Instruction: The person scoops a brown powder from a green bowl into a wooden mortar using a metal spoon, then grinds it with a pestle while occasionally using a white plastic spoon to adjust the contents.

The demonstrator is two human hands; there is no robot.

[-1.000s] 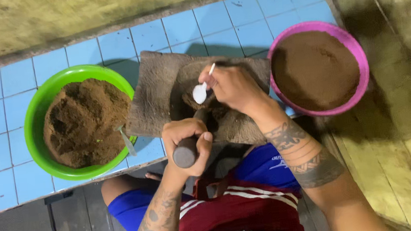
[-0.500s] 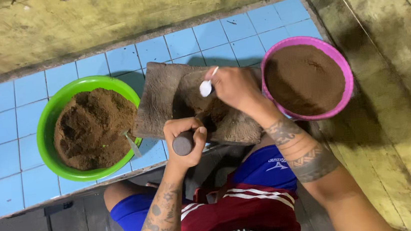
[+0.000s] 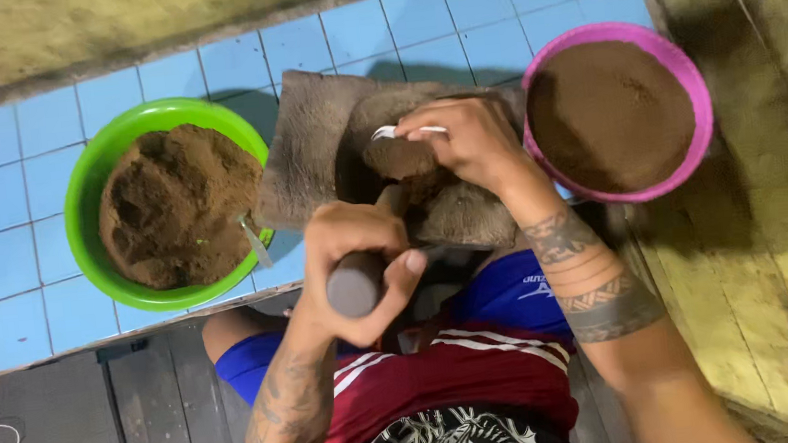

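right hand (image 3: 473, 142) hides most of white spoon (image 3: 385, 133)

I have only one view here, from the camera worn on the head, and it looks almost straight down from close above. The person's own lap fills the lower middle of the frame, and the blue tiled ledge (image 3: 15, 181) crosses the upper half. The left hand (image 3: 360, 263) is near the centre, the right hand (image 3: 468, 142) a little above it. There is no second view, so no part of the scene is shared between cameras.
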